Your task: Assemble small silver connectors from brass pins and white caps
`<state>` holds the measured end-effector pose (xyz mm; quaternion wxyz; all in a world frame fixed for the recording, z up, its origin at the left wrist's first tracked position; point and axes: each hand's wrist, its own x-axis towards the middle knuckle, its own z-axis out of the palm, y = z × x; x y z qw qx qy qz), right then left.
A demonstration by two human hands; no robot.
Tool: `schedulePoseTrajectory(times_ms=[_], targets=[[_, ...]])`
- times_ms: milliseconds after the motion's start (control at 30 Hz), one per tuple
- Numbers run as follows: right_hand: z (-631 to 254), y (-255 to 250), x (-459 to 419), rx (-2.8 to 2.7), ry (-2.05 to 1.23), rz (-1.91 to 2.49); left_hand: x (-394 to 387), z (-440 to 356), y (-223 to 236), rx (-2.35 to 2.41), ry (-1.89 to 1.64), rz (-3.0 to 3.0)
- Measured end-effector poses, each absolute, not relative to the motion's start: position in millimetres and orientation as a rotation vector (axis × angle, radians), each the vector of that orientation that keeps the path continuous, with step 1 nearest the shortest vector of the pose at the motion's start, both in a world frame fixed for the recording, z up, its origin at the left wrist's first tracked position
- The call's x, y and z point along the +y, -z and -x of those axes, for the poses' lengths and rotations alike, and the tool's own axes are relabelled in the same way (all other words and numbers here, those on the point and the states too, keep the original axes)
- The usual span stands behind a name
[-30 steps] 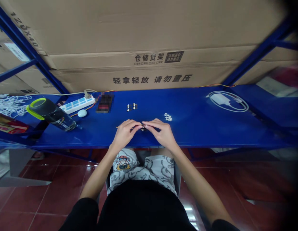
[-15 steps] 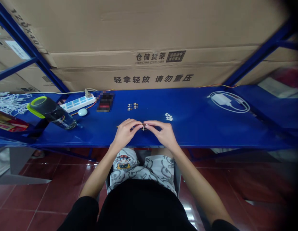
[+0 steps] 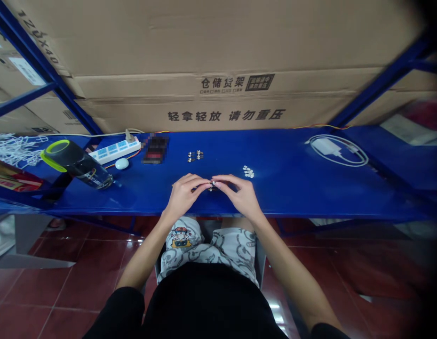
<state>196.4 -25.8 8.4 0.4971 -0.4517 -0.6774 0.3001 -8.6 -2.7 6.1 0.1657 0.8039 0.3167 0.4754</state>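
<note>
My left hand (image 3: 185, 194) and my right hand (image 3: 242, 194) meet at the table's near edge, thumbs and forefingers pinched. Between the fingertips is a tiny white piece (image 3: 213, 183), pinched in my right hand. My left fingertips close on a small dark, screw-like part, mostly hidden by them. Just below the fingertips shows another small white-and-dark part (image 3: 210, 189). Beyond my left hand lie several small screw-like parts with white pieces on them (image 3: 190, 157). A loose cluster of small white pieces (image 3: 248, 172) lies beyond my right hand.
On the left of the blue tabletop (image 3: 285, 188) are a dark bottle with a yellow-green lid loop (image 3: 77, 165), a power strip (image 3: 115, 149), a pale rounded object (image 3: 122, 164) and a blurred-out dark item (image 3: 155, 149). A coiled white cable with charger (image 3: 326, 146) lies right. Cardboard (image 3: 218, 47) stands behind.
Both hands stay pinched together in nearly the same place. The white piece at the right fingertips has shifted slightly. The whole view has moved a little.
</note>
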Motion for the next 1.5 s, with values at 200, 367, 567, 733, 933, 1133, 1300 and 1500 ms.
schedulePoseTrajectory(times_ms=[200, 367, 567, 733, 933, 1133, 1300, 1500], targets=[[-196.6, -10.1, -26.0, -1.684, -0.72, 1.112, -2.1, 10.5, -4.3, 0.911, -1.304, -2.303], [-196.6, -10.3, -25.6, -1.688, -0.725, 1.112, -0.7, 11.2, -2.6, 0.936, -1.253, -2.324], [-196.8, -9.4, -22.8, -1.702, -0.658, 1.105, -1.5, 11.2, -2.7, 1.022, -1.233, -2.351], [-200.2, -5.2, -18.9, -1.75, -0.439, 1.288, -2.2, 10.2, -6.4, 1.207, -1.077, -2.39], [-200.2, -0.3, -17.8, -1.844, -0.245, 1.538, -3.9, 6.2, -8.5, 1.328, -0.876, -2.493], [-199.2, 0.1, -19.1, -1.879, -0.222, 1.53, -2.3, 5.4, -3.0, 1.347, -0.829, -2.538], [-197.0, 0.4, -21.2, -1.916, -0.16, 1.56, -1.4, 4.7, -0.7, 1.332, -0.838, -2.547], [-209.0, -1.0, -19.5, -2.032, -0.089, 1.553, -1.4, 5.6, 0.8, 1.332, -0.841, -2.574]])
